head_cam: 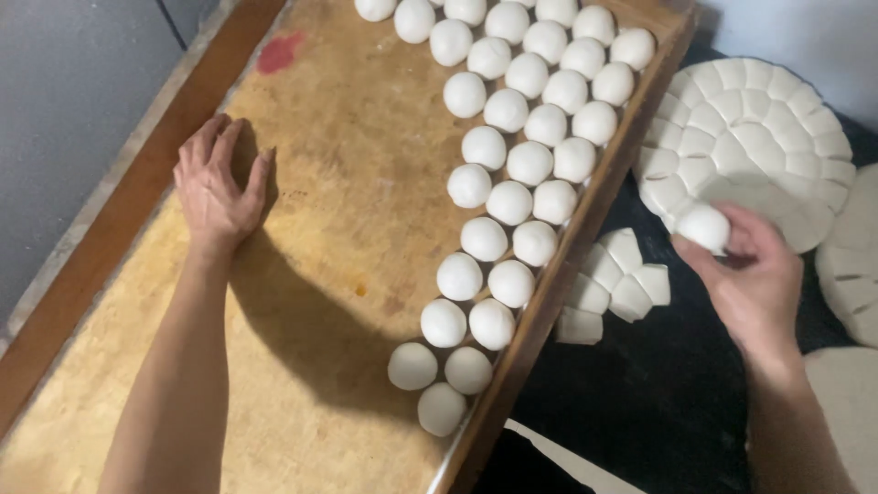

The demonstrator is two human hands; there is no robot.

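Observation:
My left hand [218, 183] lies flat with fingers spread on the bare wood of a long wooden tray [329, 238], holding nothing. Several round white dough balls [512, 165] stand in rows along the tray's right side, running from the far end down to the near edge. My right hand [745, 274] is to the right of the tray, its fingers closed around one white dough ball [704, 227]. That hand hovers in front of a round slab of white dough cut into pieces [750, 137].
A few cut dough pieces [615, 279] lie on the dark surface [640, 402] beside the tray's raised right rim [567, 265]. More white dough [851, 265] shows at the right edge. A red smear [277, 53] marks the tray's far left. Grey floor lies left of the tray.

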